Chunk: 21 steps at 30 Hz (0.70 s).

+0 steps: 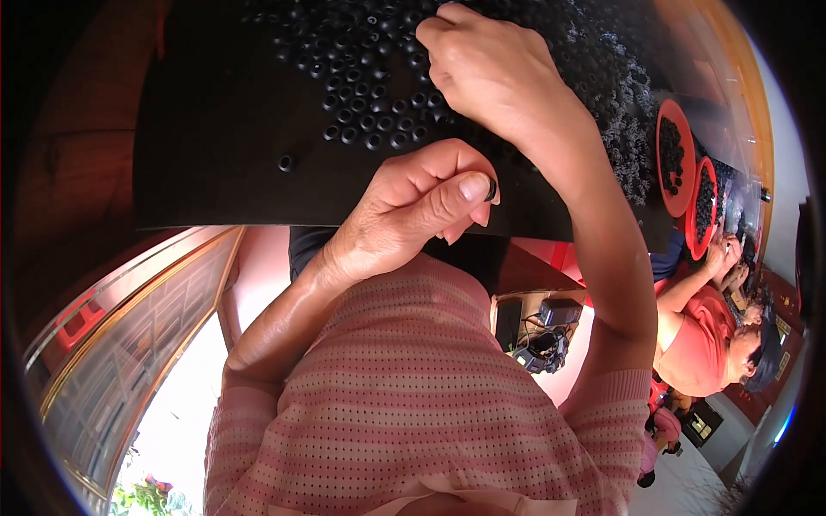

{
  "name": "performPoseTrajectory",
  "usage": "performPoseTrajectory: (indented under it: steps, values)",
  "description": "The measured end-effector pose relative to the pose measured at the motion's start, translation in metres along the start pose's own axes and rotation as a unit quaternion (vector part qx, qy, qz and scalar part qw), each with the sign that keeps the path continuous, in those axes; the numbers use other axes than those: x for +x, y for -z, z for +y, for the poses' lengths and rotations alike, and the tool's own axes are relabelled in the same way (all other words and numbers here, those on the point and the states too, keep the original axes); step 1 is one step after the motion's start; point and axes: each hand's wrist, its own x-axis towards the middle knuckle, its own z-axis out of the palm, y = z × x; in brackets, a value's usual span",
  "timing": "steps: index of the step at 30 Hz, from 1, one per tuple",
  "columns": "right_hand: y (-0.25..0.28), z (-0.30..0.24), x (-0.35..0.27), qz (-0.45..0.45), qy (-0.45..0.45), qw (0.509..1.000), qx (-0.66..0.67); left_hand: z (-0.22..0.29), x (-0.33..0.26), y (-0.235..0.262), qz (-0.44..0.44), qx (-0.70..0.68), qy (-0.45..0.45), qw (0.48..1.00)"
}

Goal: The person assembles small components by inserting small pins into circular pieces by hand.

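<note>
Dark tabletop (198, 155) stretches from its left edge to black rings (361, 86)
The left hand (413, 193) pinches a small black piece (491, 190) near the front edge; the right hand (492, 64) curls over the rings, grip hidden, its forearm (572, 163) before two red bowls (676, 205).

Strong light enters from the bright opening (176, 400) at 8 o'clock, which is burnt to nearly plain white, whereas the table (206, 181) from 10 to 12 o'clock is very dim, its black beads (376, 140) showing small shiny spots. A soft glare lies on the left forearm (297, 301). Toward the black round border straight edges curve, and at 2 o'clock the picture becomes hazy.
</note>
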Motion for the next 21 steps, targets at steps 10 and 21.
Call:
performPoseTrajectory:
  steps: [10,21]
  values:
    - [0.012,-0.005,-0.057,0.104,-0.072,0.891,0.436,-0.001,0.0,-0.001,0.014,-0.022,0.013,1.0]
    - [0.017,-0.024,-0.106,0.083,-0.124,0.673,0.725,0.004,-0.001,0.002,0.021,0.013,0.059,0.998]
